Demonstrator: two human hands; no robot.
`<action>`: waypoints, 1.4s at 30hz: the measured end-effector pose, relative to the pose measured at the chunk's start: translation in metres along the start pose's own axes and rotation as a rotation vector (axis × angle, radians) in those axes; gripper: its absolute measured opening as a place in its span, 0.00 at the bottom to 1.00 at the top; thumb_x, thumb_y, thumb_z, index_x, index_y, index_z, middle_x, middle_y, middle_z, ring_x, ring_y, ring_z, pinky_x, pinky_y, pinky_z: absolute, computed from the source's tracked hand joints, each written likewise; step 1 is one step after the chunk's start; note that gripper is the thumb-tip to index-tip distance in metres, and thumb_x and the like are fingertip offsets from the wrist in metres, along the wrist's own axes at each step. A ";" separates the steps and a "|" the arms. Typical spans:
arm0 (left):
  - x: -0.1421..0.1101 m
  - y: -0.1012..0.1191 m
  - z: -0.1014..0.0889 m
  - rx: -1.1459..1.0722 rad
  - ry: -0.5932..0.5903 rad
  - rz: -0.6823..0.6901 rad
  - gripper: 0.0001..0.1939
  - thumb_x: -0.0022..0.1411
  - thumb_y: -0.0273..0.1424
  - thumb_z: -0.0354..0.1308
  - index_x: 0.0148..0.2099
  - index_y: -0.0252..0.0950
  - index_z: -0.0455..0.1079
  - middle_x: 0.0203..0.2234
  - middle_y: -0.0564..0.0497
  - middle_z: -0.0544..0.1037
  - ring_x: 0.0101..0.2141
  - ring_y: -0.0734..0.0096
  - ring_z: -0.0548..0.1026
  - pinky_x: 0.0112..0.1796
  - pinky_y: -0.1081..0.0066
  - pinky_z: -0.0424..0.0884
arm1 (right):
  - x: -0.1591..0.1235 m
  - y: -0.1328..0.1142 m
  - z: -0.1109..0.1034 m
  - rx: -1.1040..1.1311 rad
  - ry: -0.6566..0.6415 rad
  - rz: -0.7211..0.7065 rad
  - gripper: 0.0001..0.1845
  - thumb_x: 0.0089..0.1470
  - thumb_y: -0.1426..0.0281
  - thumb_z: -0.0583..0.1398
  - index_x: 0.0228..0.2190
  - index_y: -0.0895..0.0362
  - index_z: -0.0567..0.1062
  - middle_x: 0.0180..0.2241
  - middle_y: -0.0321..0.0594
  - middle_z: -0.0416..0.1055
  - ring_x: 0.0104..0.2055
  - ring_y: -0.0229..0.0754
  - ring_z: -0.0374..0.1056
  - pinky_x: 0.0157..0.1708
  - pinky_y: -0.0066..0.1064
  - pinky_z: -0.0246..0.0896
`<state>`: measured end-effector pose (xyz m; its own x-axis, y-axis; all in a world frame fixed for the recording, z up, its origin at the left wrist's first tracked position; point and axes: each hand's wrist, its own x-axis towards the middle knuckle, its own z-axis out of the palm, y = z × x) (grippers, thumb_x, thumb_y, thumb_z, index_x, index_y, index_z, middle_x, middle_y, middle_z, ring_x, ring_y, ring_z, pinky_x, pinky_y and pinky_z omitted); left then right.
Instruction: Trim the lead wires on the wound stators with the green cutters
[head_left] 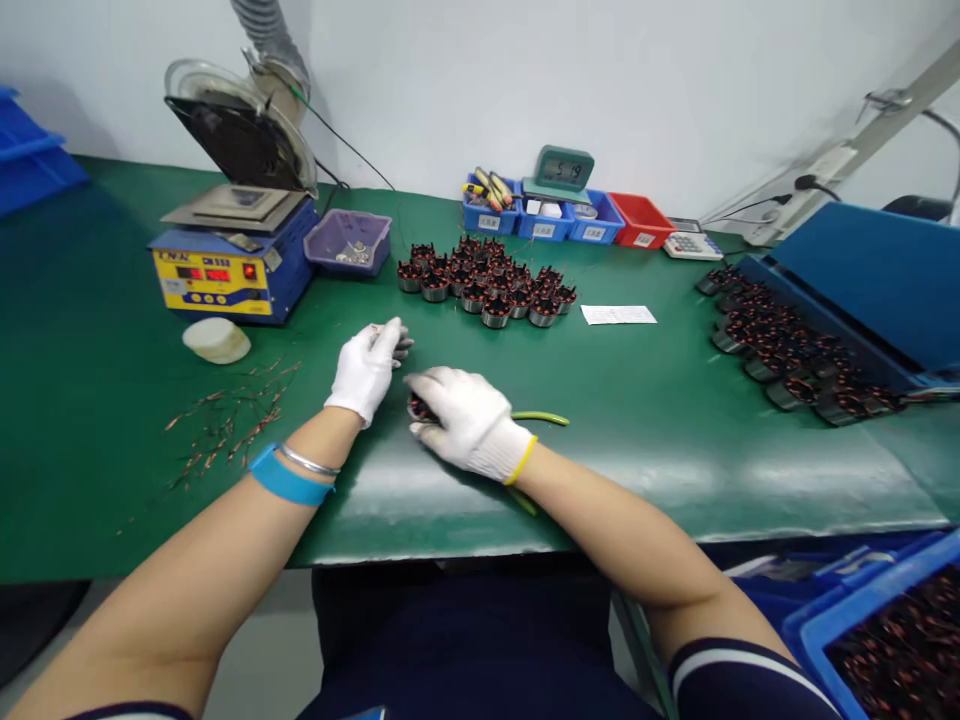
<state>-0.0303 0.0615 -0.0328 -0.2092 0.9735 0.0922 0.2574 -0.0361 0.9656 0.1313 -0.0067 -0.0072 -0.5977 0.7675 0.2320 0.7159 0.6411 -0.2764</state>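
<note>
My right hand (pixel 469 420), in a white glove with a yellow cuff edge, is closed around a copper-wound motor stator (pixel 421 408) low over the green table. Its fingers cover most of the stator. Beneath that hand and wrist lies a tool with green handles (pixel 541 417); its head is hidden. My left hand (pixel 369 368), also gloved, hovers just left of the stator, apart from it. Its fingers are loosely bent and somewhat apart, and I see nothing in them. Several more stators (pixel 487 280) stand grouped behind both hands.
Cut wire bits (pixel 236 420) lie scattered at left, near a whitish block (pixel 217 341) and a blue-yellow solder pot unit (pixel 225 270). A purple tray (pixel 347 240), small bins (pixel 640 220) and a clock (pixel 564 168) line the back. Stators (pixel 787 345) crowd beside a blue crate (pixel 870 280).
</note>
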 end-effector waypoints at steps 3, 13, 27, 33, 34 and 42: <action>-0.009 0.003 0.001 0.111 -0.022 0.092 0.26 0.60 0.51 0.51 0.45 0.32 0.71 0.40 0.42 0.80 0.43 0.61 0.78 0.46 0.62 0.72 | -0.035 0.045 -0.024 0.071 0.108 0.307 0.30 0.55 0.59 0.58 0.58 0.55 0.66 0.53 0.44 0.68 0.52 0.49 0.66 0.51 0.37 0.63; -0.049 0.017 0.024 0.491 -0.516 0.462 0.39 0.64 0.56 0.41 0.64 0.32 0.60 0.64 0.41 0.62 0.65 0.58 0.58 0.64 0.57 0.53 | -0.114 0.069 -0.071 -0.171 0.262 0.882 0.44 0.52 0.50 0.59 0.64 0.58 0.55 0.50 0.53 0.69 0.46 0.54 0.69 0.42 0.41 0.65; -0.086 0.028 0.039 0.656 -0.529 1.004 0.47 0.55 0.62 0.49 0.63 0.30 0.60 0.64 0.33 0.59 0.65 0.44 0.54 0.63 0.48 0.51 | -0.154 0.034 -0.032 0.230 0.549 0.880 0.34 0.52 0.60 0.57 0.59 0.54 0.65 0.29 0.35 0.73 0.23 0.38 0.65 0.27 0.29 0.64; -0.140 0.055 0.132 0.715 -0.819 0.968 0.52 0.52 0.67 0.45 0.65 0.33 0.56 0.64 0.39 0.62 0.64 0.48 0.54 0.64 0.47 0.46 | -0.170 0.075 -0.055 -0.135 0.125 1.154 0.33 0.51 0.60 0.56 0.58 0.55 0.68 0.34 0.46 0.75 0.34 0.53 0.72 0.33 0.40 0.66; -0.137 0.054 0.144 0.732 -0.783 0.917 0.52 0.52 0.67 0.44 0.65 0.32 0.56 0.64 0.36 0.60 0.64 0.46 0.54 0.63 0.45 0.47 | -0.168 0.077 -0.058 -0.149 0.068 1.148 0.33 0.51 0.60 0.55 0.59 0.55 0.67 0.36 0.48 0.76 0.36 0.55 0.72 0.34 0.40 0.66; -0.071 0.027 0.097 0.984 -0.380 0.420 0.58 0.50 0.69 0.39 0.67 0.25 0.53 0.66 0.29 0.53 0.65 0.37 0.49 0.61 0.41 0.45 | -0.172 0.086 -0.056 -0.155 0.020 1.124 0.33 0.53 0.55 0.54 0.58 0.55 0.68 0.38 0.51 0.76 0.35 0.58 0.72 0.33 0.44 0.66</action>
<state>0.0824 0.0134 -0.0370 0.3252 0.9377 0.1221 0.9043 -0.3462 0.2497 0.3159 -0.0835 -0.0185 0.4165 0.9071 -0.0600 0.8811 -0.4190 -0.2194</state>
